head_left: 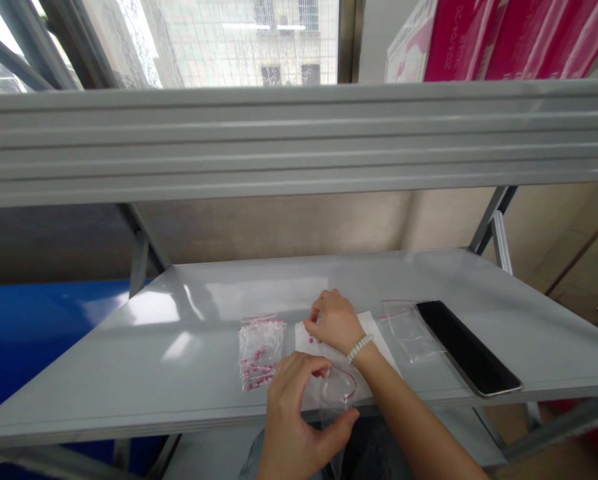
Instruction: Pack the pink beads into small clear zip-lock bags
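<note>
In front of me my left hand [299, 413] holds a small clear zip bag [336, 390] by its mouth, thumb and fingers apart with the bag's red-edged opening spread between them. My right hand [336, 323], with a beaded bracelet [360, 348] at the wrist, reaches over a white sheet of paper [376, 330]. Its fingers are curled together; whatever they pinch is too small to make out. A few small red beads [311, 340] lie on the paper just below those fingertips. Left of the paper sits a clear zip bag [262, 353] filled with small white and red pieces.
Right of the paper lie flat clear zip bags [411, 333], beside a black tablet or phone [466, 347]. The grey table [129, 373] ends close to my body. A metal shelf beam [299, 143] crosses above it, with pink boxes [509, 40] on top.
</note>
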`<act>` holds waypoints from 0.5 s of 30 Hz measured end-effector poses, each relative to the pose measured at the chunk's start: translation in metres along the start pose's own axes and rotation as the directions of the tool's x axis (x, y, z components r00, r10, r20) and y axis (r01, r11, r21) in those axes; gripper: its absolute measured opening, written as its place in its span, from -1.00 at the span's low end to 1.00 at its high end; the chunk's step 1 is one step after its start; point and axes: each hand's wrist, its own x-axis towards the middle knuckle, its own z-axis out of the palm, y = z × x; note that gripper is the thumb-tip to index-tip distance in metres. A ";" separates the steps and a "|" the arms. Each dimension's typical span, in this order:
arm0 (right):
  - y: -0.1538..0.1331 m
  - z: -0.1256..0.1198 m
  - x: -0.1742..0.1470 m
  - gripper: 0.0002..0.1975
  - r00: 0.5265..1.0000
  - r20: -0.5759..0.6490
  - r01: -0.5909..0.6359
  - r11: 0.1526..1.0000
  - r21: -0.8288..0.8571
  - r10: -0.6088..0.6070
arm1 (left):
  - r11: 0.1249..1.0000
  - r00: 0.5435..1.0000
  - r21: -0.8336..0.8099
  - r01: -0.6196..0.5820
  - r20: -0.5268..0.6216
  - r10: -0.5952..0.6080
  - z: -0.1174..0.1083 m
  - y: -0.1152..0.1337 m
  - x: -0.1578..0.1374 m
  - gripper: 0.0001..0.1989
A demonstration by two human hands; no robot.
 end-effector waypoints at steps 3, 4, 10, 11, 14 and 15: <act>-0.005 0.003 -0.001 -0.87 1.000 0.014 0.001 0.999 -0.044 -0.001 | 1.000 1.000 -0.003 0.005 -0.018 -0.005 -0.003 -0.003 -0.001 -0.77; -0.006 0.004 -0.002 -0.87 1.000 0.018 0.004 0.999 -0.049 -0.003 | 1.000 1.000 -0.002 0.007 -0.024 -0.007 -0.004 -0.003 -0.001 -0.78; -0.004 0.003 -0.004 -0.90 1.000 0.011 0.002 0.997 0.071 -0.003 | 0.999 0.998 0.013 0.046 -0.037 -0.046 -0.004 -0.005 -0.003 -0.79; -0.002 0.000 -0.004 -0.92 1.000 0.000 0.006 0.993 0.116 -0.006 | 0.998 0.998 0.016 0.055 -0.041 -0.055 -0.004 -0.005 -0.003 -0.79; 0.007 -0.013 -0.007 -0.96 0.999 -0.012 0.043 0.963 0.265 -0.041 | 0.995 0.994 0.030 0.093 -0.058 -0.091 -0.002 -0.005 -0.002 -0.81; 0.010 -0.019 -0.010 -0.94 0.998 0.003 0.065 0.934 0.353 -0.071 | 0.994 0.993 0.033 0.106 -0.063 -0.104 -0.001 -0.004 -0.001 -0.81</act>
